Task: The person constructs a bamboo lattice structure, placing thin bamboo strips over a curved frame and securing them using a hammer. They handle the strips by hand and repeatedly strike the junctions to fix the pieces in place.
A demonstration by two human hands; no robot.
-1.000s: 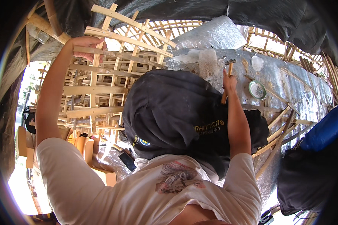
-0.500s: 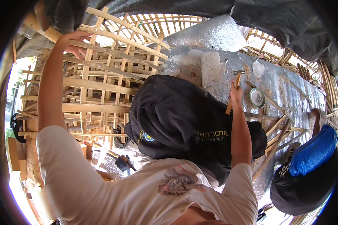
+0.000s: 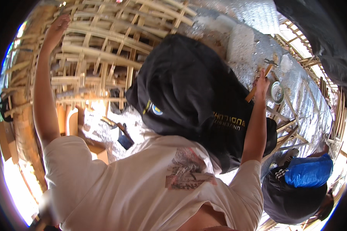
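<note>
My right hand (image 3: 261, 84) is closed round the wooden handle of a claw hammer (image 3: 269, 66), whose metal head points away from me. Just right of that hand lies a small round dish with a green rim (image 3: 277, 92), on a silvery foil sheet (image 3: 297, 82). At the far left my left hand (image 3: 59, 25) is raised beside a lattice of bamboo strips (image 3: 100, 34); its fingers look apart, somewhat blurred, with nothing visible in them. A black jacket with printed lettering (image 3: 189, 88) bulges between my arms, and what is under it is hidden.
At the right sits a person in dark clothes with a blue cloth (image 3: 310, 171). Loose bamboo sticks (image 3: 287, 133) lie near the jacket's right side. A dark-headed tool (image 3: 124, 139) and cardboard boxes (image 3: 98, 152) are at lower left. Black sheeting (image 3: 320, 34) hangs at upper right.
The view has shifted, so the lattice sits higher and the foil further right. My left hand has come off the bamboo strip it rested on. The right hand still grips the hammer.
</note>
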